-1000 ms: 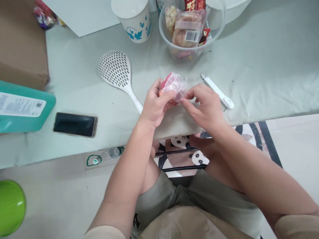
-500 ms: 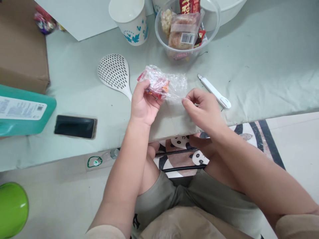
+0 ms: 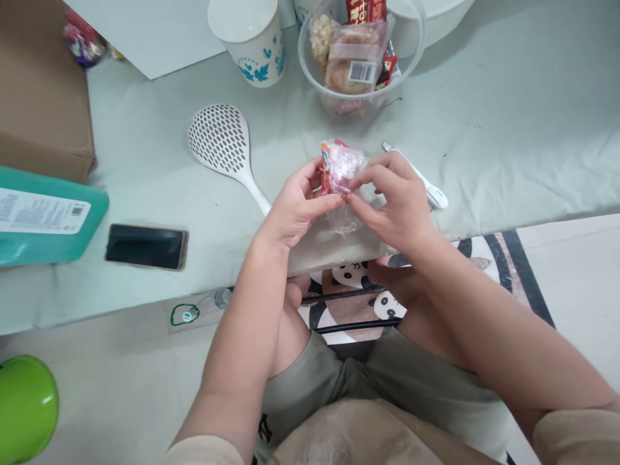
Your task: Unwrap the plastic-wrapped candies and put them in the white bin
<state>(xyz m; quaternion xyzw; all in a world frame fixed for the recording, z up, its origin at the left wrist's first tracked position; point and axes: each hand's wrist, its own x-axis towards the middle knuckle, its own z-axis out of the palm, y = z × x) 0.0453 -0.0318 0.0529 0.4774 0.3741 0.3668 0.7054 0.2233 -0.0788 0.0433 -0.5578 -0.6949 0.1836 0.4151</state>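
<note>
The left hand (image 3: 296, 208) holds a small red packet (image 3: 333, 171) bundled in clear wrap (image 3: 345, 221), gripping it between the thumb, which lies along the near edge, and the fingers, which curl round the left side and partly out of sight behind. The packet sits just beyond the tip of that thumb, raised over the cloth-covered table (image 3: 508, 135), with its orange corner turned toward the left fingers. From the other side comes the right hand (image 3: 398, 201), its thumb and forefinger drawn together at the packet's right edge, pinching the clear wrap there; the remaining fingers are loosely bent. The packet thus lies between the two hands, touching both, directly to the left of the right fingertips. A loose, crumpled part of the wrap hangs below the right thumb, on the side toward the person. Just behind the right hand lies a white utility knife (image 3: 436, 196), partly covered by it. Left of the left hand, a white perforated skimmer (image 3: 220, 139) points its handle toward the wrist, and farther out on that side rests a phone (image 3: 146, 246). Beyond both hands stands a clear bowl (image 3: 361, 97) of packaged snacks (image 3: 352, 68), with a paper cup (image 3: 259, 61) to its left.
</note>
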